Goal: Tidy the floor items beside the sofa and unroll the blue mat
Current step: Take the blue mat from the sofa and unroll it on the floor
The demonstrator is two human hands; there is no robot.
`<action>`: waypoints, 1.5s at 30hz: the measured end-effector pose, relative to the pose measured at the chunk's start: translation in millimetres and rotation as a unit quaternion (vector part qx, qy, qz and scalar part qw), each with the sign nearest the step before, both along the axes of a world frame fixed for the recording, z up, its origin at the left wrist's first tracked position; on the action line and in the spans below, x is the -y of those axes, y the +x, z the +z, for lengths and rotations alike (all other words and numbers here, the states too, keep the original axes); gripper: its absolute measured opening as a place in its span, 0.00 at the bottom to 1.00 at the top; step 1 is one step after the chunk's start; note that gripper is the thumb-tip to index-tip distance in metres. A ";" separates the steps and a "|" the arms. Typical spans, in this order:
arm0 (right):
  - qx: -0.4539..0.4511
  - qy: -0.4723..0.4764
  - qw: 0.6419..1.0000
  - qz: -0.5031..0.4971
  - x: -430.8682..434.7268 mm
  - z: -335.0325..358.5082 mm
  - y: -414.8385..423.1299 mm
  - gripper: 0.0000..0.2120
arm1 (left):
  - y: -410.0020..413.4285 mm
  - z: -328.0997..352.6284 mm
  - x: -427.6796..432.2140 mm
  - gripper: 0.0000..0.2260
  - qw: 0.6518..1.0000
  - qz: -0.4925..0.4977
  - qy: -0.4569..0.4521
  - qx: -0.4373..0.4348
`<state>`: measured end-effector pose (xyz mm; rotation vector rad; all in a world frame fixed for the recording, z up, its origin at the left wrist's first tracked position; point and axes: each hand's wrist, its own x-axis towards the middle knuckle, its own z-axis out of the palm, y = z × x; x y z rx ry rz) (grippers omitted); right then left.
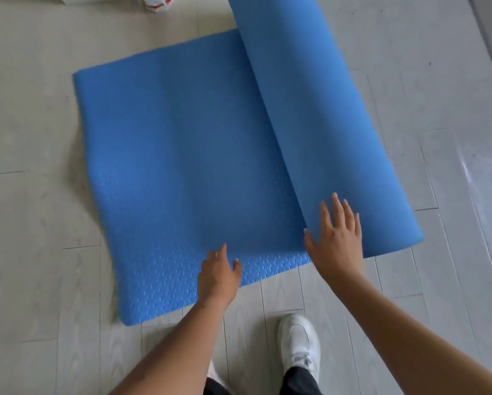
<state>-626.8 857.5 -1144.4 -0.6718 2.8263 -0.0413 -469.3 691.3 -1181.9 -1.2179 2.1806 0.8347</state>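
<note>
The blue mat [182, 155] lies partly unrolled on the pale wood floor, its flat textured part to the left. The still-rolled part [318, 115] runs from the top centre down to the right. My right hand [337, 238] rests flat with spread fingers on the near end of the roll. Fingers loosely curled, my left hand [219, 272] hovers over or touches the flat mat's near edge and holds nothing.
My white shoe [300, 343] stands on the floor just below the mat's near edge. A white bag with red print [156, 2] lies at the top edge. Bare floor [28, 195] spreads left and right of the mat.
</note>
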 end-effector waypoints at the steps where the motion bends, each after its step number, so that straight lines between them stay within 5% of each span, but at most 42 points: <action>1: -0.006 -0.018 1.000 0.023 8.5 -2.6 11.8 0.31 | 8.6 -2.1 5.5 0.25 1.000 0.013 -0.017 0.017; 9: 0.164 0.032 0.934 0.316 101.7 -92.4 126.2 0.43 | 97.1 -66.7 61.2 0.35 0.976 0.177 -0.079 0.097; 17: 0.111 0.088 0.860 0.491 160.5 -224.6 213.2 0.56 | 172.4 -167.2 162.7 0.47 0.934 0.315 -0.133 0.103; 21: 0.039 0.109 0.823 0.557 184.7 -232.5 216.9 0.50 | 192.7 -190.6 236.6 0.40 0.931 0.356 -0.079 0.000; 25: -0.020 0.048 0.840 0.541 211.6 -241.6 244.3 0.16 | 196.6 -179.3 311.4 0.14 0.947 0.277 0.120 -0.109; 28: -0.084 0.027 0.852 0.516 238.3 -243.0 260.9 0.21 | 194.0 -166.5 336.6 0.10 0.945 0.261 0.165 -0.111; 31: -0.068 0.046 0.847 0.525 263.6 -217.5 267.7 0.25 | 188.1 -155.9 346.4 0.11 0.948 0.261 0.052 -0.175; 33: -0.048 0.100 0.830 0.547 276.8 -198.4 273.0 0.14 | 187.9 -145.0 344.6 0.15 0.941 0.266 -0.051 -0.203; 36: -0.007 0.159 0.821 0.549 293.0 -191.8 275.1 0.36 | 187.3 -141.9 343.8 0.14 0.928 0.277 -0.099 -0.227; 39: -0.009 0.110 0.790 0.603 313.5 -196.8 273.3 0.34 | 189.5 -138.1 358.9 0.13 0.926 0.272 -0.136 -0.226; 45: 0.038 0.043 0.785 0.617 372.2 -201.2 300.5 0.32 | 217.8 -122.5 399.1 0.16 0.907 0.291 -0.231 -0.197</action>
